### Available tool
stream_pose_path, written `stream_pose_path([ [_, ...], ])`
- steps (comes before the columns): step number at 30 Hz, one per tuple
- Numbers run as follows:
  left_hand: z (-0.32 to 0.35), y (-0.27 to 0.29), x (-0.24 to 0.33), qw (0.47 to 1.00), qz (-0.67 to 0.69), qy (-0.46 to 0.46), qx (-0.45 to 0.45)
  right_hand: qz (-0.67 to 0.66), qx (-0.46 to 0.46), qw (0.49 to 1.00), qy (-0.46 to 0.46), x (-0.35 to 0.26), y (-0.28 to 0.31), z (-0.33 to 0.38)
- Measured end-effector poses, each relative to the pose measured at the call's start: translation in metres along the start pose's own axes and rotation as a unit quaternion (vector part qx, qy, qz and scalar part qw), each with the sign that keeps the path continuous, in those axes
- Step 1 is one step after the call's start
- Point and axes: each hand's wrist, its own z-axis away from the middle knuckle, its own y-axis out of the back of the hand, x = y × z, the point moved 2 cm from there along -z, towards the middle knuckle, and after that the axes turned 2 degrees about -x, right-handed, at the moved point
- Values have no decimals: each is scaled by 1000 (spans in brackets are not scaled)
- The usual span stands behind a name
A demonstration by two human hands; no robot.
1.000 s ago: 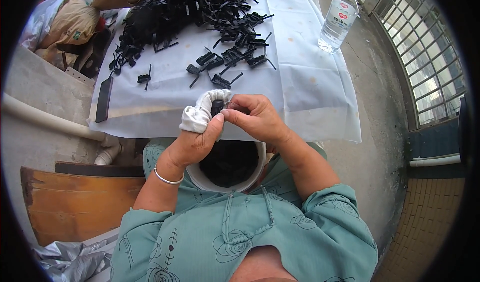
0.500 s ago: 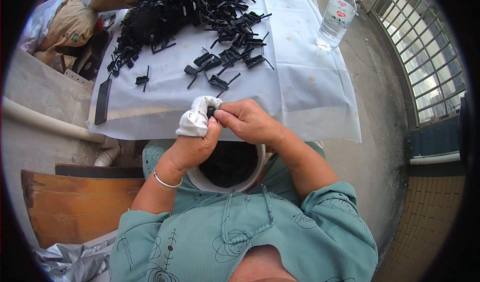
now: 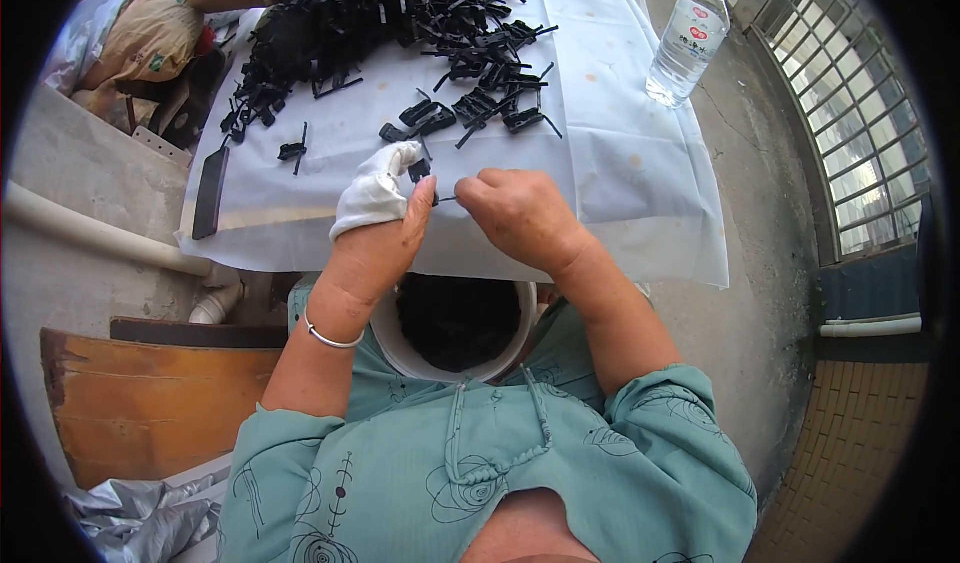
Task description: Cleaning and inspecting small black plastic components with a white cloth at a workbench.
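Note:
My left hand [image 3: 378, 201], partly covered by a white cloth glove with its thumb bare, grips a small black plastic part [image 3: 420, 171] above the near edge of the table. To its right, my right hand [image 3: 520, 213] is closed, with thumb and fingertips pinching a thin black stem [image 3: 447, 199] that sticks out from the part. Just beyond the hands lie several similar black parts [image 3: 480, 108] with thin stems. A big heap [image 3: 370, 13] of them covers the far side of the table.
White plastic sheeting [image 3: 600, 163] covers the table. A clear water bottle [image 3: 688, 43] stands at its right edge, and a dark flat bar [image 3: 209, 193] lies at its left. Between my knees sits a white bucket [image 3: 527, 328] with dark contents. A pipe [image 3: 100, 233] runs along the left wall.
Both hands have moved farther over the table, and a gap has opened between them with the thin stem showing. The nearest loose black part is gone from its spot on the sheet.

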Motion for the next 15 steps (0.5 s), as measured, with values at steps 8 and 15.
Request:
stream_pose_path([
  [8, 9, -8, -2, 942, 254, 195, -104, -233, 175, 956, 30, -19, 3, 1],
  [15, 17, -15, -4, 930, 267, 227, -109, -46, 151, 979, 132, -38, 10, 11],
])
